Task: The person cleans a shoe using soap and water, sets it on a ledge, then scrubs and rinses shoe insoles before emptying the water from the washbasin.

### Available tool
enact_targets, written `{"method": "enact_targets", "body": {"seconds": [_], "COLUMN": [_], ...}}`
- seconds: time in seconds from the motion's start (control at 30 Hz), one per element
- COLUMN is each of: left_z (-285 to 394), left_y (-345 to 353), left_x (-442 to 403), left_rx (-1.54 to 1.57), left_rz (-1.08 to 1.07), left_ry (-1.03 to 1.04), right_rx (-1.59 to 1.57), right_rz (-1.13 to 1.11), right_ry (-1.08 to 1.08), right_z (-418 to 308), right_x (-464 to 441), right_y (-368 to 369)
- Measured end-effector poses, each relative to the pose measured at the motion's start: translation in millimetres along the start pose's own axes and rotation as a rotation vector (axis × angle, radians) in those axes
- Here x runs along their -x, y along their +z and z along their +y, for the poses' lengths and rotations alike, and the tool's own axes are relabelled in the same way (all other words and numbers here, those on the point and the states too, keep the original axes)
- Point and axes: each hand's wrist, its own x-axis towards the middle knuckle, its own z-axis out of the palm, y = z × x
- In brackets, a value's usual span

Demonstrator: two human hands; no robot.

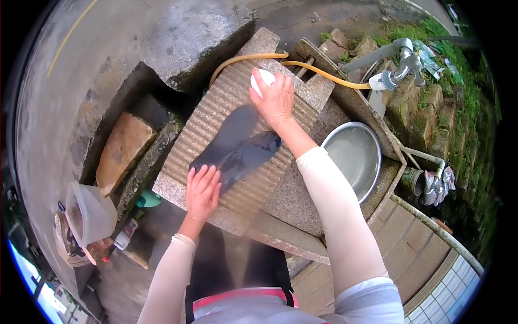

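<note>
A dark grey, wet piece of cloth (237, 143) lies flat on the ridged stone washboard (189, 129). It forks into two rounded ends, like a pair of socks; its exact kind is unclear. My left hand (202, 189) rests on its near end, fingers stretched out flat. Just beyond the cloth's far end, my right hand (276, 100) is closed around a white bar of soap (263, 81), partly covered by the fingers. The soap is over the far part of the ridges.
A metal basin (353, 156) sits in the stone sink to the right. A yellow hose (324, 76) runs from the tap (404, 70) across the far edge. Left are a stone block (124, 148), a clear plastic tub (94, 213) and a green bottle (149, 199).
</note>
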Motion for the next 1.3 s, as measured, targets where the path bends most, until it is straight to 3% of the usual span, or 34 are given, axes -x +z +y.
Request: {"method": "enact_targets", "body": {"seconds": [0.07, 0.13, 0.23, 0.3, 0.37, 0.47, 0.5, 0.57, 0.63, 0.73, 0.83, 0.9, 0.97, 1.07, 1.17, 1.2, 1.3], "left_z": [0, -2, -3, 3, 6, 25, 33, 54, 66, 72, 57, 45, 35, 16, 35, 40, 83], "left_y": [-1, 1, 1, 1, 0, -19, -21, 1, 37, 69, 61, 46, 40, 51, 39, 33, -13], "left_x": [1, 2, -7, -2, -8, -37, -57, -105, -144, -162, -171, -181, -192, -202, -221, -225, -234], "left_rx": [-0.001, -0.009, -0.035, -0.044, -0.065, -0.075, -0.080, -0.078, 0.070, -0.017, -0.062, 0.008, -0.071, -0.098, -0.102, -0.089, -0.001], "left_rz": [-0.001, -0.009, 0.016, 0.003, 0.021, 0.022, -0.036, 0.084, -0.077, -0.371, -0.450, -0.335, -0.164, -0.213, -0.623, -0.682, -0.629], "left_ry": [0.001, 0.004, 0.030, 0.018, 0.027, 0.012, 0.011, 0.093, 0.202, 0.176, 0.107, -0.005, 0.141, 0.301, 0.085, 0.101, 0.112], "right_rx": [0.003, -0.322, -0.390, -0.190, 0.056, -0.275, -0.342, -0.473, -0.574, -0.819, -0.799, -0.772, -0.754, -0.768, -0.819, -0.823, -0.840], "right_rz": [0.012, -0.079, -0.158, -0.092, -0.059, -0.120, -0.126, -0.130, -0.187, -0.070, -0.065, -0.080, -0.117, -0.104, -0.126, -0.132, -0.054], "right_ry": [0.031, -0.094, -0.114, -0.051, 0.189, 0.533, 0.550, 0.569, 0.629, 0.955, 0.997, 0.983, 1.005, 0.994, 1.018, 1.016, 1.036], "right_z": [-8, -86, -55, -10, 42, 75, 66, 45, 33, 8, -2, -3, -6, -9, -12, -13, -13], "right_x": [6, 52, 111, 92, 75, 86, 97, 124, 161, 203, 235, 250, 258, 254, 247, 248, 251], "right_y": [-27, -69, -42, -42, -40, -65, -75, -98, -99, -102, -112, -112, -115, -121, -123, -123, -123]}}
